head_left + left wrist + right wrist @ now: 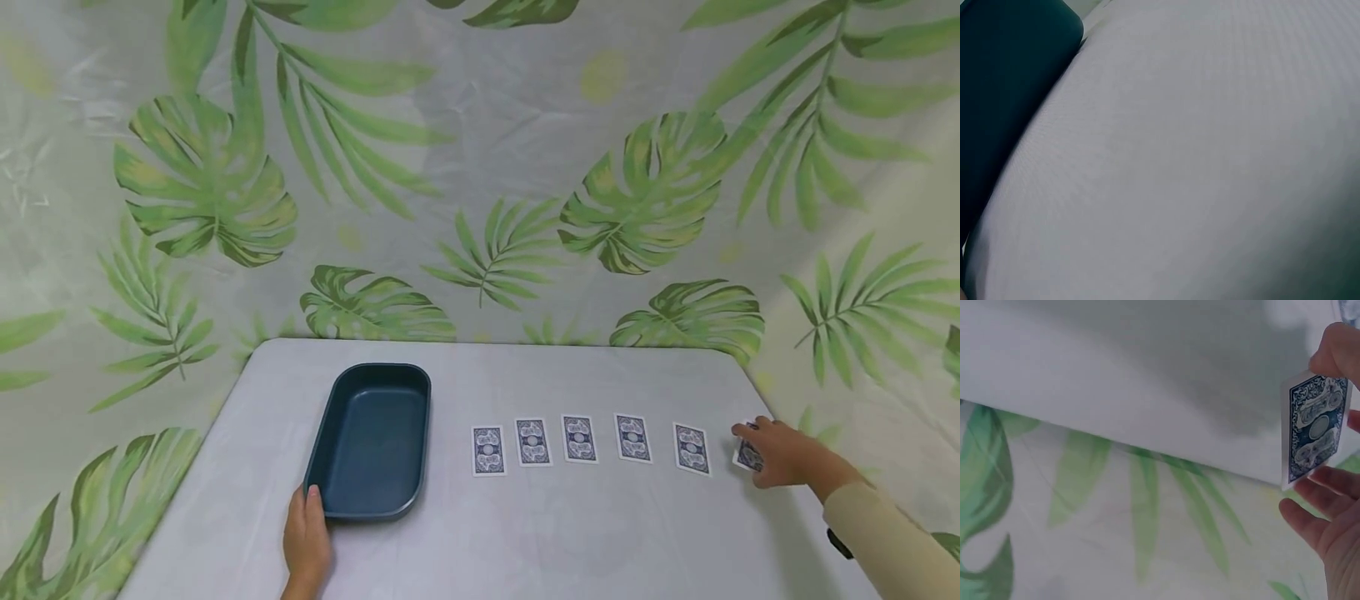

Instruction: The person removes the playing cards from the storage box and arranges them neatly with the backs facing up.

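My right hand [786,452] pinches a playing card [1317,428] between thumb and fingers at the table's right edge. The card's blue-and-white patterned back shows in the right wrist view, tilted up, with the fingers [1319,528] at its lower edge. At the left, my left hand [306,529] grips the near left corner of a dark teal rectangular tray [367,510], thumb at the rim. The tray's outer side [1010,94] fills the left of the left wrist view, where the hand itself is almost wholly hidden.
Several playing cards [580,439] lie face down in a spaced row, from right of the tray towards my right hand. They rest on a white-covered table [570,533]. Behind and beside it hangs a leaf-patterned cloth [510,150].
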A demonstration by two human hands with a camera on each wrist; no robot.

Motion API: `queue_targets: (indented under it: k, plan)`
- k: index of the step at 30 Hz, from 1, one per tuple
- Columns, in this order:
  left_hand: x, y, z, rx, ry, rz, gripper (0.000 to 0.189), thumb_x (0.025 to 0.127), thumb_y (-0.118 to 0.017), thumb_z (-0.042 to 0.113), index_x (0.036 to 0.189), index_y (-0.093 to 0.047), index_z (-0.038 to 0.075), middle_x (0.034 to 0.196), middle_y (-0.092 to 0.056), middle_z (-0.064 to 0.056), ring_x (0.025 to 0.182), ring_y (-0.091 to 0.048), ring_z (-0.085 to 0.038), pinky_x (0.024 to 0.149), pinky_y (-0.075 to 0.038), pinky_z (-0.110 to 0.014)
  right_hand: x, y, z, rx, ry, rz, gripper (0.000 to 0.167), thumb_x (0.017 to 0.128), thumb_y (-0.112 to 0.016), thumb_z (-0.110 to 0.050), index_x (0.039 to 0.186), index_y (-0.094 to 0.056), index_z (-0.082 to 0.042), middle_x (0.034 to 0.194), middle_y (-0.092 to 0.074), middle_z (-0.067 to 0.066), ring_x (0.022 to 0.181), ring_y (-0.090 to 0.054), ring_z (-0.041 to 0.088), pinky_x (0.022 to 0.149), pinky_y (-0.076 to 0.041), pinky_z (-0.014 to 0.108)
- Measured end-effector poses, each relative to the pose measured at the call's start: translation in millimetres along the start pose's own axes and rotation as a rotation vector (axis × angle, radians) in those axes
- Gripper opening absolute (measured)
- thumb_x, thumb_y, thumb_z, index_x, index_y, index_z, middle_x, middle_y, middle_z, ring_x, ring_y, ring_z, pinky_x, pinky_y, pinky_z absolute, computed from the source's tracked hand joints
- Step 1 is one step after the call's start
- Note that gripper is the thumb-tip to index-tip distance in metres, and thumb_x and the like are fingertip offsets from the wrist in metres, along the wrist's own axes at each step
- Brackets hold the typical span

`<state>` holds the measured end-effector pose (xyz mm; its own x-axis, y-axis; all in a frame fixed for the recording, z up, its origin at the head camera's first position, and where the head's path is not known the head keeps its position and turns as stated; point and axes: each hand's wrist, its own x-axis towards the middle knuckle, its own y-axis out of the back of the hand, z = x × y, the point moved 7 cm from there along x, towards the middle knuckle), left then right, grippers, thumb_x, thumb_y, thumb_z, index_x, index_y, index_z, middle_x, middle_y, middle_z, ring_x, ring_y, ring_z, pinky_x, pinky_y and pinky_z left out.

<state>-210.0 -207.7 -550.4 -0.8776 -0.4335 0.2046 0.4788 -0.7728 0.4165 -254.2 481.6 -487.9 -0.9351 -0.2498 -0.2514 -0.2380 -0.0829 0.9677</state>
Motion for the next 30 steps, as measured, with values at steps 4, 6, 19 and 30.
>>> queue_targets:
  k: [4,6,19,30]
  plan:
    - [0.3,-1.1,-0.9,-0.003,0.012,-0.007,0.041,0.100,-0.030,0.021,0.121,-0.044,-0.011,0.119,-0.048,-0.032,0.112,-0.041,-0.046,0.091,-0.028,-0.053,-6.4,-13,3,0.000,0.022,0.031,0.063,0.056,-0.074,-0.023,0.114,-0.057,-0.003,0.095,-0.052,0.022,0.072,-0.049,0.026,0.063,-0.045,0.044]
    - [0.3,-1.5,-1.0,0.001,0.017,-0.010,0.041,0.100,-0.029,0.021,0.121,-0.044,-0.011,0.119,-0.047,-0.032,0.112,-0.041,-0.046,0.091,-0.028,-0.053,-9.4,-18,4,0.005,0.032,0.047,0.063,0.055,-0.074,-0.023,0.112,-0.057,-0.003,0.092,-0.051,0.020,0.071,-0.048,0.025,0.062,-0.044,0.042]
    - [-0.2,-0.6,1.5,0.013,0.016,-0.002,0.042,0.100,-0.029,0.021,0.121,-0.044,-0.012,0.119,-0.047,-0.033,0.113,-0.040,-0.048,0.091,-0.028,-0.054,-10.9,-43,10,0.070,-0.034,0.016,0.077,0.053,-0.078,-0.029,0.117,-0.049,0.002,0.095,-0.051,0.019,0.075,-0.050,0.027,0.066,-0.045,0.045]
    - [0.3,0.5,1.5,0.022,0.029,0.002,0.043,0.100,-0.028,0.021,0.121,-0.043,-0.013,0.120,-0.046,-0.034,0.113,-0.040,-0.048,0.092,-0.028,-0.054,-1.8,-46,17,0.110,0.009,0.055,0.084,0.047,-0.079,-0.027,0.116,-0.045,0.008,0.098,-0.055,0.022,0.077,-0.053,0.029,0.069,-0.045,0.044]
